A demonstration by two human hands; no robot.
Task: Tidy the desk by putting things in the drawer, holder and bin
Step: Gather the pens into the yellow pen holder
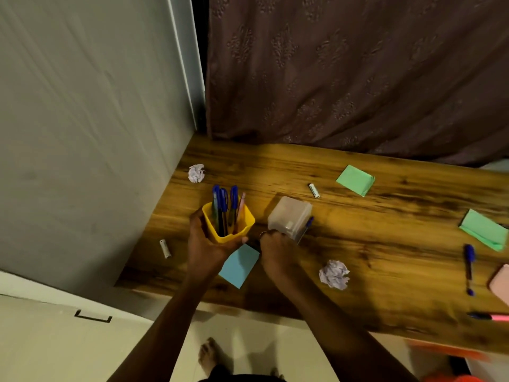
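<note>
My left hand (pixel 202 245) grips a yellow pen holder (pixel 242 221) that contains several blue pens and a pink one. Right of it, my right hand (pixel 275 249) is closed around the near side of a translucent plastic box (pixel 289 215), with a blue pen (pixel 306 227) against the box. A blue sticky pad (pixel 239 265) lies on the wooden desk (pixel 385 257) between my wrists. Two crumpled paper balls (pixel 196 173) (pixel 334 274), two batteries (pixel 165 248) (pixel 314 190) and two green pads (pixel 355 180) (pixel 484 230) are scattered about.
At the right edge lie a blue pen (pixel 470 267), a pink object (pixel 501 279) and a pink-and-blue marker (pixel 490 316). A grey wall stands left and a brown curtain hangs behind the desk. Something orange (pixel 451 379) sits below the desk's right corner.
</note>
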